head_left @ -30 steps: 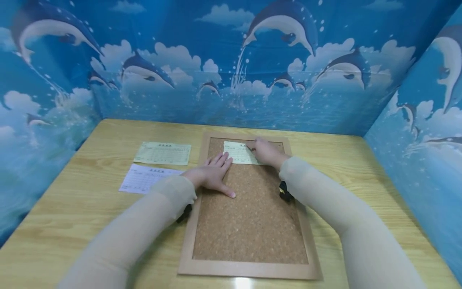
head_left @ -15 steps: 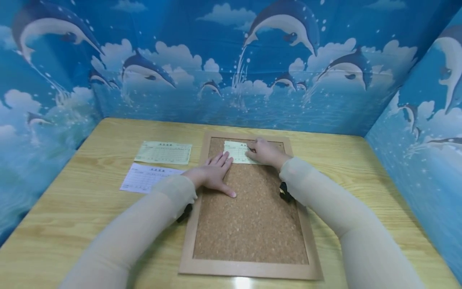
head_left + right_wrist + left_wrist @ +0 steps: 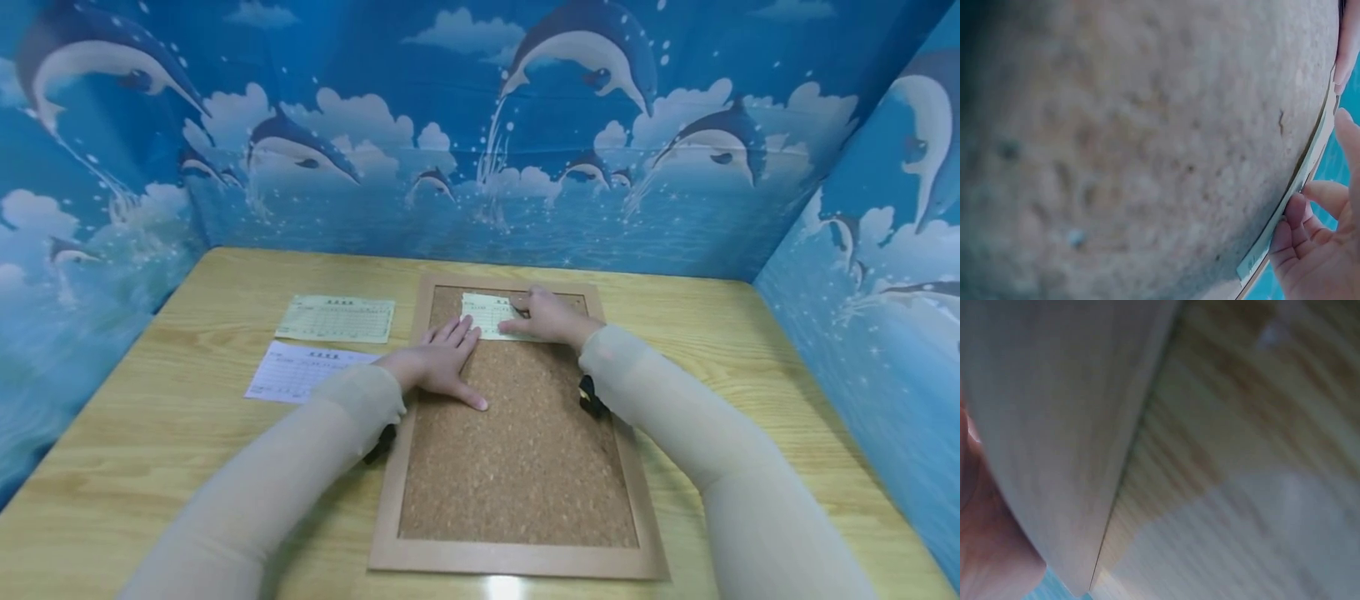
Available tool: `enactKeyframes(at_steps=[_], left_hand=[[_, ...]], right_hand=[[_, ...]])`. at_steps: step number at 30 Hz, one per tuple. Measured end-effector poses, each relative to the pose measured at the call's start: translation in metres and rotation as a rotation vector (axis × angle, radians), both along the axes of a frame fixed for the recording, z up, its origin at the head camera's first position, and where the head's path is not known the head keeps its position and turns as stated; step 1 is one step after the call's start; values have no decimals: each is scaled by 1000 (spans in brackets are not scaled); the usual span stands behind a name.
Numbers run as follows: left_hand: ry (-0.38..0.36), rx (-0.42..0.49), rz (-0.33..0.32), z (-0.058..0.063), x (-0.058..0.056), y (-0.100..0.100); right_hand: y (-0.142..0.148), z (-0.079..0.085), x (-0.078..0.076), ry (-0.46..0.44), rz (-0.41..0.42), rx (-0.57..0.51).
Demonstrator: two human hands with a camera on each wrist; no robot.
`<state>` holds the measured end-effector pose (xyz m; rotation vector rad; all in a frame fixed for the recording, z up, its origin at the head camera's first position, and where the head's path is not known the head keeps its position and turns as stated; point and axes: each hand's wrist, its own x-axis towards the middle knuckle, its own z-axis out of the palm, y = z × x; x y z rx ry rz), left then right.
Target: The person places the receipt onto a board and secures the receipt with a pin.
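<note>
A framed cork board [image 3: 525, 467] lies flat on the table. A pale green printed slip [image 3: 483, 312] rests near its far edge. My left hand [image 3: 446, 362] lies spread on the board, fingertips at the slip's lower left corner. My right hand [image 3: 555, 317] is over the slip's right part and hides it. In the right wrist view, the bent fingers [image 3: 1291, 228] of that hand touch the slip [image 3: 1266, 244], and the thumb stands apart from them. Whether a small item is under the index finger is hard to see.
Another green slip [image 3: 336, 319] lies on the wooden table [image 3: 187, 375] left of the board. Below it is a white slip [image 3: 300, 371], partly covered by my left sleeve. A blue dolphin-print curtain [image 3: 450, 200] encloses the table at back and sides.
My right thumb has moved away from the index finger, down and left onto the slip. A small dark shape at those fingertips is less visible now. My left hand keeps its place.
</note>
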<state>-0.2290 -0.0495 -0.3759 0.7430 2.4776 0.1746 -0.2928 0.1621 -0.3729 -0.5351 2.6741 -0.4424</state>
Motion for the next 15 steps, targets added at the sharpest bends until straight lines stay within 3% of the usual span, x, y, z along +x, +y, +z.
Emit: enactKeyframes(at_steps=[15], left_hand=[[-3,8,0,0,1,-2]], right_hand=[[0,0,1,-10,-5,17]])
